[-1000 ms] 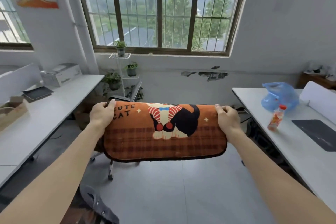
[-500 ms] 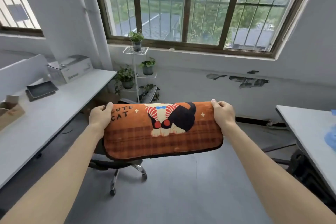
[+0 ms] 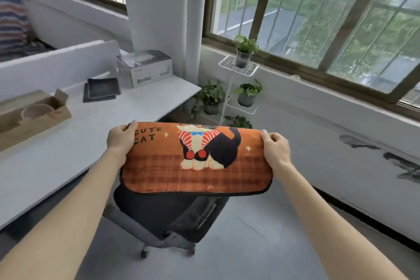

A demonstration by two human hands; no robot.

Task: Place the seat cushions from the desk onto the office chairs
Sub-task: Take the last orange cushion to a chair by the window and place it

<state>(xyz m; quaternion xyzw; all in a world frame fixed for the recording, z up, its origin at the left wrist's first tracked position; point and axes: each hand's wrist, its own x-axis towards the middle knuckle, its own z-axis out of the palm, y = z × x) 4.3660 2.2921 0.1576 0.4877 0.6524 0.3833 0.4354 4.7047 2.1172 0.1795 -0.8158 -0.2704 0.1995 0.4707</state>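
Fingers (image 3: 130, 125) of left hand (image 3: 120, 140) curled over upper left corner of seat cushion (image 3: 195, 163); fingers (image 3: 264, 135) of right hand (image 3: 276, 151) pinched on upper right corner. Both grips closed on fabric. Cushion held flat and stretched between hands at centre of frame, printed face up: orange plaid, cat figure, lettering "CUTE CAT". Suspended directly above black office chair (image 3: 168, 218), lower centre; contact between cushion and chair cannot be determined. White desk (image 3: 68, 143) at left of frame, carrying cardboard box (image 3: 34, 116), dark mat (image 3: 102, 88) and printer box (image 3: 145, 68). Plant stand (image 3: 238, 84) with potted plants at centre, below barred window (image 3: 318, 18) at upper right.
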